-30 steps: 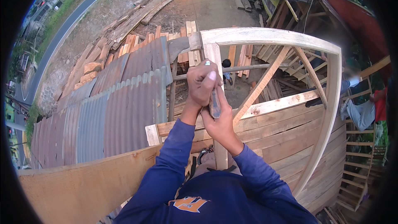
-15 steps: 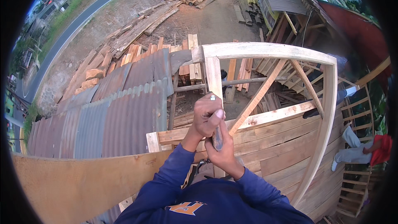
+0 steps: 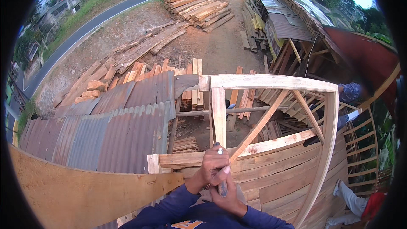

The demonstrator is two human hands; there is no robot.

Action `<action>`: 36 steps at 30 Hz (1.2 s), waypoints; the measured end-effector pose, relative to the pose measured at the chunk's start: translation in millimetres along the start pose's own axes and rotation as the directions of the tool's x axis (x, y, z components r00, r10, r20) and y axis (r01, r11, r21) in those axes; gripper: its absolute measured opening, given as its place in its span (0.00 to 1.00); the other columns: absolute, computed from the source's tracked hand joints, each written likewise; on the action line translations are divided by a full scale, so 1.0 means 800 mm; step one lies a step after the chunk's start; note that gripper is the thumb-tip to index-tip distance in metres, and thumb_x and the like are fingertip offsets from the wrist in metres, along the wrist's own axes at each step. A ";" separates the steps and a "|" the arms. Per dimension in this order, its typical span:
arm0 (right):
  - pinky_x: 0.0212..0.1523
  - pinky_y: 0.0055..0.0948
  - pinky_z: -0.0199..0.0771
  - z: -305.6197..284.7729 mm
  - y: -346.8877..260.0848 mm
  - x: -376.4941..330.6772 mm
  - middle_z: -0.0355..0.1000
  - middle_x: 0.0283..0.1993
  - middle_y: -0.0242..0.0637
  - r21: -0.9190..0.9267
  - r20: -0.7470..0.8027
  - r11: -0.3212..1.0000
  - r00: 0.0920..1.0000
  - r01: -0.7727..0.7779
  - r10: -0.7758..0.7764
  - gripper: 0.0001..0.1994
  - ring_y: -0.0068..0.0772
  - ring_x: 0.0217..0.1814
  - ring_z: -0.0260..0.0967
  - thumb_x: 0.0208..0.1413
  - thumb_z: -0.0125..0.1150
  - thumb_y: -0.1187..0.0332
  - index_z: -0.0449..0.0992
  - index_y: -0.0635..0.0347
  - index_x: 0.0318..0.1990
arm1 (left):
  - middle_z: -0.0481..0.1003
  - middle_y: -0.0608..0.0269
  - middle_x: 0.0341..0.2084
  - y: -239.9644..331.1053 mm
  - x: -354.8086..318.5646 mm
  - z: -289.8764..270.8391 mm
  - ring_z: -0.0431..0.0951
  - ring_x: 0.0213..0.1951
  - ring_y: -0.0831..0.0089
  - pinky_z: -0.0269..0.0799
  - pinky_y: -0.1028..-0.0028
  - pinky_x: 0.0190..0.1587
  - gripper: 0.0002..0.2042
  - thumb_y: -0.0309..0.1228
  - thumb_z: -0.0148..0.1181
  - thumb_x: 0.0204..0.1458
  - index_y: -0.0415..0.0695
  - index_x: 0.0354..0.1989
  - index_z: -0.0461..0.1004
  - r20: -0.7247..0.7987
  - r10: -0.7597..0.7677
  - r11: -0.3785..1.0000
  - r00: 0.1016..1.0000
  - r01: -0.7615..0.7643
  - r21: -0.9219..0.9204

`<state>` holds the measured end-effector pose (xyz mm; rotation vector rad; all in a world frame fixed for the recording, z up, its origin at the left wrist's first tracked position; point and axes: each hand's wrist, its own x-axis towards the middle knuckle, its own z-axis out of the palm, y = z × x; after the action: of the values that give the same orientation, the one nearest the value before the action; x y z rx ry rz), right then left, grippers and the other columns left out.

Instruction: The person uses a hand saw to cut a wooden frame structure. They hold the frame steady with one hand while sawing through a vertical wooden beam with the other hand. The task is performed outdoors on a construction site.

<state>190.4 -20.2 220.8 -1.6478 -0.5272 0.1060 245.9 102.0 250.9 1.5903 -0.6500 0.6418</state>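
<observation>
A tool with a dark handle [image 3: 222,189] is clasped in both my hands, close in front of my body. My left hand [image 3: 213,166], a ring on one finger, closes around it farther out. Nearer my chest, my right hand [image 3: 231,199] wraps the handle's near end. A narrow dark edge, perhaps a blade seen edge-on, reaches away from my left hand beside a pale wooden post [image 3: 219,116]; the tool's kind is unclear. That post belongs to a large wooden frame [image 3: 275,82] with a curved right side. A horizontal beam [image 3: 180,159] runs by my left hand.
A wide plank [image 3: 80,182] crosses the lower left. Corrugated metal roofing [image 3: 131,140] lies beyond it, below my level. Slatted boards [image 3: 288,169] spread to the right, where a person in red [image 3: 373,207] is. Stacked timber [image 3: 197,6] and a road [image 3: 97,19] are farther off.
The view has tilted upward, bringing a white car into sight. My hands have drawn nearer my body, away from the post, still holding the tool.
</observation>
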 end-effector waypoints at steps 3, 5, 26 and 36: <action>0.40 0.23 0.71 0.037 -0.006 0.146 0.72 0.44 0.40 0.193 -0.116 0.981 0.993 0.001 0.022 0.32 0.21 0.42 0.69 0.51 0.53 0.81 0.55 0.71 0.67 | 0.67 0.62 0.10 -0.088 0.094 -0.073 0.67 0.16 0.68 0.64 0.69 0.27 0.19 0.35 0.50 0.54 0.39 0.12 0.67 -0.124 -0.152 0.988 0.981 0.155 0.021; 0.38 0.23 0.70 0.043 -0.029 0.204 0.72 0.44 0.41 0.255 -0.058 0.966 0.996 -0.049 0.065 0.32 0.22 0.40 0.69 0.51 0.52 0.80 0.56 0.68 0.67 | 0.66 0.63 0.09 -0.108 0.147 -0.103 0.70 0.16 0.75 0.65 0.74 0.23 0.23 0.39 0.51 0.58 0.37 0.11 0.65 -0.155 -0.229 0.948 0.961 0.184 -0.261; 0.43 0.23 0.70 0.026 -0.052 0.094 0.71 0.50 0.43 0.221 0.002 0.969 0.993 -0.114 0.116 0.33 0.25 0.45 0.70 0.51 0.53 0.82 0.53 0.75 0.66 | 0.67 0.61 0.11 -0.027 0.070 -0.056 0.66 0.17 0.73 0.62 0.70 0.26 0.20 0.35 0.52 0.55 0.37 0.13 0.68 -0.146 -0.281 0.958 0.948 0.268 -0.104; 0.43 0.20 0.70 0.034 -0.013 0.183 0.72 0.48 0.41 0.162 -0.108 0.986 0.994 0.029 -0.012 0.30 0.22 0.46 0.69 0.51 0.52 0.80 0.56 0.73 0.65 | 0.64 0.62 0.09 -0.103 0.122 -0.077 0.68 0.16 0.72 0.64 0.72 0.24 0.22 0.37 0.50 0.56 0.40 0.11 0.63 -0.183 -0.247 0.963 0.952 0.220 -0.156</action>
<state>307.4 62.8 260.3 -1.4784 -0.4422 0.0444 370.1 166.8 272.2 1.4282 -0.3399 0.5608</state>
